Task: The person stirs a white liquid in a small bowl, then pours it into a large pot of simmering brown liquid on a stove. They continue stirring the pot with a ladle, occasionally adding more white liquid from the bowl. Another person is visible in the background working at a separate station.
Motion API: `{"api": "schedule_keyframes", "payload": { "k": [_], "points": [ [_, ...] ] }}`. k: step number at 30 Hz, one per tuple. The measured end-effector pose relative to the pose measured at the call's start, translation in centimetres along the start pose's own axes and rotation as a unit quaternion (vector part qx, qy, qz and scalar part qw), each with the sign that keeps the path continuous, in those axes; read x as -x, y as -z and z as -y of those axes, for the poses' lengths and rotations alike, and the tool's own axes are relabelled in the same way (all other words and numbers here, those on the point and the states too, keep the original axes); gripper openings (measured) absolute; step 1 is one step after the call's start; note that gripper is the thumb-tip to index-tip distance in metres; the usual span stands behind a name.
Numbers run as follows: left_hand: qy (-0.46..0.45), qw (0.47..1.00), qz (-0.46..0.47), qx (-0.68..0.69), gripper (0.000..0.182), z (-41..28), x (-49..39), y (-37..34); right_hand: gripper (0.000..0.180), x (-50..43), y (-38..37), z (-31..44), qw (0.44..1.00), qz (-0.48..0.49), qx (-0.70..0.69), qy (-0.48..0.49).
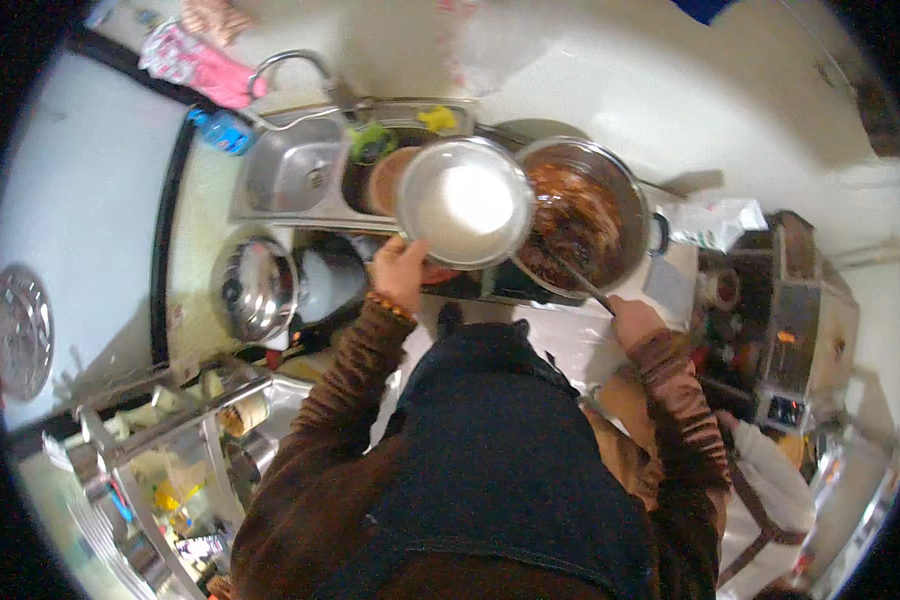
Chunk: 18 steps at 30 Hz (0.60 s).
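My left hand (400, 272) grips the near-left rim of a round metal bowl (465, 202), which shines brightly inside; its contents cannot be told. The bowl's right edge overlaps a large metal pot (634, 191). Dark, glossy reddish-brown food (577, 217) fills the pot's lower part. My right hand (634, 319), at the pot's near-right side, is closed on the handle of a long utensil (579, 277). Its far end reaches into the pot and is hidden.
A steel sink (296, 180) with a curved faucet (292, 56) lies at the left. Below it stands a shiny metal basin (256, 289). A white plastic bag (709, 221) rests right of the pot, near a metal cabinet (791, 330). Another person's pale sleeve (772, 472) shows at lower right.
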<state>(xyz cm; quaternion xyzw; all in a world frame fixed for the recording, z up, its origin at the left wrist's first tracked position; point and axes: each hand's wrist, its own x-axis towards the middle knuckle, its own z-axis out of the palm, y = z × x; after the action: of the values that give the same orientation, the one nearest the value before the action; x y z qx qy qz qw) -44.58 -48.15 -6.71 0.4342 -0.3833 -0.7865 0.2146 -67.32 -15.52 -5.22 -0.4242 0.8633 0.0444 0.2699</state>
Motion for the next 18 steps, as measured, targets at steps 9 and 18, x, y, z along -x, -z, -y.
{"api": "schedule_keyframes", "payload": {
  "k": [9,18],
  "points": [
    [-0.013,1.0,0.015,-0.019,0.022,0.5,-1.1,1.1,0.025,-0.9,3.0,-5.1,0.986,-0.014,0.07,-0.152],
    [-0.03,0.999,0.015,-0.025,0.02,0.0,-0.5,0.2,0.026,-5.8,-2.4,0.8,0.986,-0.104,-0.052,-0.117]
  ]
}}
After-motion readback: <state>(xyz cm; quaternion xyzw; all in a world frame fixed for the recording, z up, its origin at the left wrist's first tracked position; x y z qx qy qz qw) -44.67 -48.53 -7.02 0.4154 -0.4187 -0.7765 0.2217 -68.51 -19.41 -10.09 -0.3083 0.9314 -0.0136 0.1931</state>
